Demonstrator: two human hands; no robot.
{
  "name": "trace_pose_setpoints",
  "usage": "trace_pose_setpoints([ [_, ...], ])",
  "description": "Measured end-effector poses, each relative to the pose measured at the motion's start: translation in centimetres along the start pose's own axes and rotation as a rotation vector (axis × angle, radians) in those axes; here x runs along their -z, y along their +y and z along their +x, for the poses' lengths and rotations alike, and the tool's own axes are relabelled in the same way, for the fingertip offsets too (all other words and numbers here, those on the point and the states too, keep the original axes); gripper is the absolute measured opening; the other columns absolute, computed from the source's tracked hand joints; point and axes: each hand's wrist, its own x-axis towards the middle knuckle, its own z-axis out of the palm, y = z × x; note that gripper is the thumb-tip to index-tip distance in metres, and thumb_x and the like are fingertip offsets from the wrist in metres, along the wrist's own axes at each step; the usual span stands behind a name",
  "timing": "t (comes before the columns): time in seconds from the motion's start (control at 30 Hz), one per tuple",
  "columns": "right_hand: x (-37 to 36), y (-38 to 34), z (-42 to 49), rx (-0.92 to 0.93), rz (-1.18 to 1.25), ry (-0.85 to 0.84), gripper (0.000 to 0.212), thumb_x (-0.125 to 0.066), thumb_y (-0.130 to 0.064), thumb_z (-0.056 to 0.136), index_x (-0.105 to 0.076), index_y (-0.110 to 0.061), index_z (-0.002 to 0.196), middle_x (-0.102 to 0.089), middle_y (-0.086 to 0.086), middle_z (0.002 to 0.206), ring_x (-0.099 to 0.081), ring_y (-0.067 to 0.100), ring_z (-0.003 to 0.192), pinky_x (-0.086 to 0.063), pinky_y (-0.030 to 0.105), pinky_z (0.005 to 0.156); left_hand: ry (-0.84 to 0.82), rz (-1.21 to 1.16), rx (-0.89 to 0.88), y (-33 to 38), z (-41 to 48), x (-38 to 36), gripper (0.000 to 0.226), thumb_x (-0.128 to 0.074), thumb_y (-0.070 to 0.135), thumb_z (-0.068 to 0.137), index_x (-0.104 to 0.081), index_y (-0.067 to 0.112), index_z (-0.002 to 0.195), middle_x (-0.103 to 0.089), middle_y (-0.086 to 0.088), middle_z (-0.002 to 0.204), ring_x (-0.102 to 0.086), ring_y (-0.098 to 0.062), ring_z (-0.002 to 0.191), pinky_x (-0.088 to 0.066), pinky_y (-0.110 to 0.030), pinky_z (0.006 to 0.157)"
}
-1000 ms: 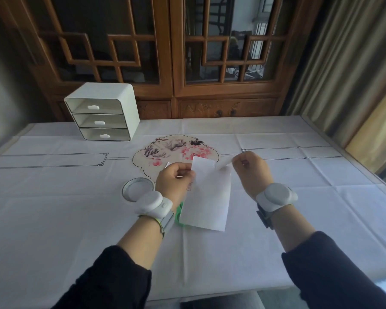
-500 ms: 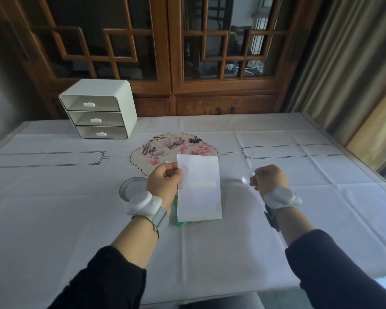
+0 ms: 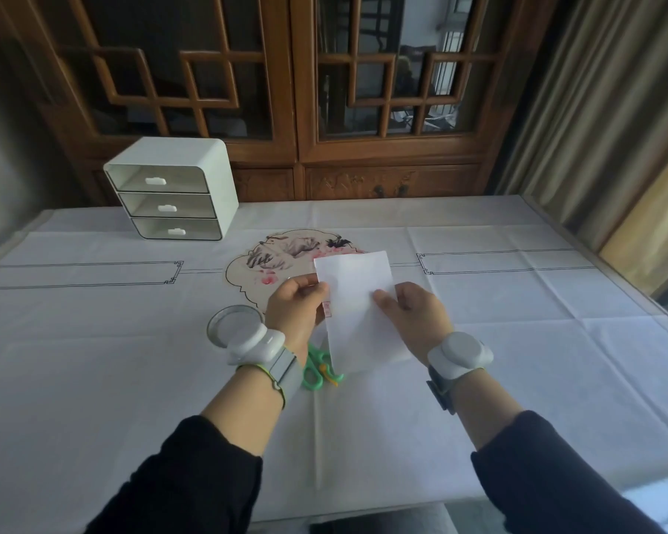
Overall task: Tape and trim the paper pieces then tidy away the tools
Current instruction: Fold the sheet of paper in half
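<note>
Paper (image 3: 355, 289), pinched between my left hand (image 3: 294, 311) and right hand (image 3: 418, 318), could have creased or skewed had either pulled unevenly.

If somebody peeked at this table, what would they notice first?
First the white paper, held up over the middle of the table, with the left hand pinching its left edge and the right hand holding its right side. Next come the green scissors lying just below it, beside a tape roll, and the white drawer box at the table's far left.
</note>
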Motion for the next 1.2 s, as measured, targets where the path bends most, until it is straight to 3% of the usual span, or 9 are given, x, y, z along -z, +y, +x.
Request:
trace_pose_setpoints([
  [0.1, 0.0, -0.3, 0.2, -0.025, -0.002, 0.028, 0.04, -0.06, -0.041, 0.087, -0.041, -0.013, 0.066, -0.038, -0.001, 0.059, -0.034, 0.02, 0.056, -0.028, 0.029, 0.049, 0.0, 0.037, -0.018, 0.0, -0.1, 0.4, 0.008, -0.061, 0.005, 0.085, -0.064, 0.013, 0.088, -0.066, -0.009, 0.084, -0.061, -0.021, 0.076, -0.054, -0.033, 0.079],
  [0.27, 0.5, -0.8, 0.1, -0.028, 0.012, 0.06, 0.034, -0.059, -0.04, 0.088, -0.051, -0.01, 0.073, -0.042, 0.0, 0.061, -0.037, 0.02, 0.056, -0.03, 0.028, 0.05, -0.047, 0.222, 0.015, -0.9, -0.4, 1.1, 0.022, -0.065, 0.01, 0.083, -0.066, 0.002, 0.103, -0.068, -0.013, 0.088, -0.062, -0.017, 0.069, -0.056, -0.015, 0.061],
  [0.37, 0.5, -0.8, 0.1, -0.03, 0.048, 0.08, 0.036, -0.059, -0.036, 0.089, -0.053, -0.004, 0.073, -0.045, 0.004, 0.065, -0.038, 0.023, 0.06, -0.03, 0.028, 0.052, -0.04, 0.251, 0.012, -0.9, -0.4, 1.1, 0.022, -0.066, 0.013, 0.083, -0.068, 0.003, 0.103, -0.069, -0.014, 0.092, -0.063, -0.021, 0.077, -0.056, -0.023, 0.071],
  [0.47, 0.5, -0.6, 0.2, -0.042, 0.09, 0.098, 0.029, -0.057, -0.033, 0.091, -0.063, -0.004, 0.092, -0.062, 0.013, 0.081, -0.052, 0.029, 0.075, -0.036, 0.028, 0.062, -0.054, 0.249, -0.002, -0.7, -0.7, 1.1, 0.019, -0.065, 0.014, 0.084, -0.069, 0.005, 0.101, -0.069, -0.015, 0.092, -0.063, -0.022, 0.078, -0.056, -0.027, 0.078],
  [0.57, 0.8, -0.8, -0.2, -0.027, 0.17, 0.128, 0.029, -0.065, -0.025, 0.087, -0.058, -0.016, 0.114, -0.063, 0.003, 0.099, -0.056, 0.02, 0.083, -0.041, 0.025, 0.07, -0.069, 0.247, 0.003, -0.6, -0.9, 1.2, 0.02, -0.064, 0.01, 0.084, -0.069, 0.004, 0.102, -0.069, -0.016, 0.093, -0.062, -0.022, 0.078, -0.056, -0.03, 0.082],
  [0.67, 0.8, -1.2, -0.8, 0.156, 0.026, 0.241, 0.031, -0.073, -0.017, 0.079, -0.06, -0.018, 0.107, -0.052, -0.003, 0.102, -0.052, 0.016, 0.088, -0.043, 0.027, 0.079, -0.087, 0.237, 0.01, -0.5, -1.1, 1.1, 0.023, -0.063, 0.005, 0.082, -0.069, 0.003, 0.104, -0.069, -0.014, 0.091, -0.062, -0.02, 0.075, -0.056, -0.025, 0.081],
  [0.8, -0.2, -2.0, -1.7, 0.365, -0.078, 0.14, 0.01, -0.073, -0.017, 0.079, -0.071, -0.019, 0.089, -0.056, -0.005, 0.089, -0.056, 0.017, 0.084, -0.041, 0.024, 0.075, -0.132, 0.185, 0.012, 0.0, -1.7, 0.8, 0.021, -0.065, -0.002, 0.079, -0.07, 0.003, 0.099, -0.07, -0.002, 0.071, -0.06, -0.014, 0.069, -0.054, -0.016, 0.074],
  [1.0, -1.5, -2.7, -2.8, 0.354, -0.051, 0.053, 0.01, -0.069, -0.026, 0.084, -0.075, -0.022, 0.09, -0.066, -0.002, 0.089, -0.061, 0.014, 0.08, -0.042, 0.02, 0.071, -0.139, 0.23, -0.055, 0.5, -2.2, 1.0, 0.022, -0.068, -0.001, 0.077, -0.068, 0.011, 0.096, -0.069, -0.006, 0.079, -0.058, -0.016, 0.069, -0.047, -0.008, 0.053],
  [1.2, -1.1, -2.9, -3.0, 0.306, -0.008, 0.043, 0.011, -0.073, -0.025, 0.08, -0.076, -0.019, 0.089, -0.066, -0.005, 0.084, -0.06, 0.009, 0.074, -0.04, 0.004, 0.063, -0.142, 0.301, -0.124, 0.4, -2.2, 1.3, 0.019, -0.07, 0.004, 0.077, -0.069, 0.015, 0.091, -0.072, 0.001, 0.078, -0.061, 0.0, 0.06, -0.043, -0.007, 0.053],
])
